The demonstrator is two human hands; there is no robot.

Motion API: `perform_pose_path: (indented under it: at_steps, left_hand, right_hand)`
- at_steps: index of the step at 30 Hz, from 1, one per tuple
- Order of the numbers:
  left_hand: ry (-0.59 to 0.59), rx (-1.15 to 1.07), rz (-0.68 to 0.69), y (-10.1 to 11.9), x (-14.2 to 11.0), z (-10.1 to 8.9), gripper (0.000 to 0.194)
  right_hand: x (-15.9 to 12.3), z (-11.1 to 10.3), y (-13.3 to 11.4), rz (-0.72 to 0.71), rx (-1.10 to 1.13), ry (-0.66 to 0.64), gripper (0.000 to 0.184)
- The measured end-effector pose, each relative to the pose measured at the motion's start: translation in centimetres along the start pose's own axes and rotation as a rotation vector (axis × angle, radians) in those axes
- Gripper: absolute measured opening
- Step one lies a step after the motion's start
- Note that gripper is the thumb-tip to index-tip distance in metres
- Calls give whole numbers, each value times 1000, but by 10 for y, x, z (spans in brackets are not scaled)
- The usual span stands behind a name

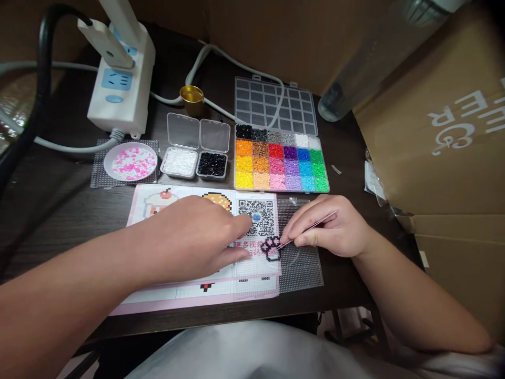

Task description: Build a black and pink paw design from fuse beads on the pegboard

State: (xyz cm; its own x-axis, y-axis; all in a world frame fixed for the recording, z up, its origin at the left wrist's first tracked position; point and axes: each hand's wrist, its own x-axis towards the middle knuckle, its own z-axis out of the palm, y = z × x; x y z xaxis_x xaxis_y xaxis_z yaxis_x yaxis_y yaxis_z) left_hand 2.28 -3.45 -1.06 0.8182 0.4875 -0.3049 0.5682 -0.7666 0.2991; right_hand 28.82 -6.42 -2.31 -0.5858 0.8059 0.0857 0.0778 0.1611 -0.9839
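Note:
My right hand (329, 226) is closed on a pair of thin pink tweezers (311, 227), whose tips reach a small paw-shaped bead design (272, 247) with a black outline and pink pads. The design sits on a clear pegboard (302, 268) that partly overlaps a printed pattern sheet (136, 208). My left hand (209, 237) is over the sheet, just left of the design. Its index finger and thumb are apart with nothing visible between them, and the other fingers are hidden beneath the hand.
Behind the sheet stand a multicoloured bead box (282, 166), small boxes of white beads (179, 162) and black beads (212, 165), and a dish (108, 167) of pink and white beads. A gold cup (192, 100), power strip (126, 89), bottle (335, 102) and cardboard box (442, 179) surround them.

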Motion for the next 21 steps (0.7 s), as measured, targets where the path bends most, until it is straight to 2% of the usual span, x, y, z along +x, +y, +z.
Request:
perform_pose_path:
  at_steps: [5, 15, 21]
  left_hand:
    - [-23, 31, -3, 0, 0, 0, 31]
    - [44, 61, 45, 0, -2, 1, 27]
    - [14, 57, 24, 1, -2, -1, 24]
  right_hand:
    - [0, 0, 1, 2, -17, -3, 9]
    - [2, 1, 1, -26, 68, 21, 9]
    - [2, 0, 2, -17, 78, 28, 10]
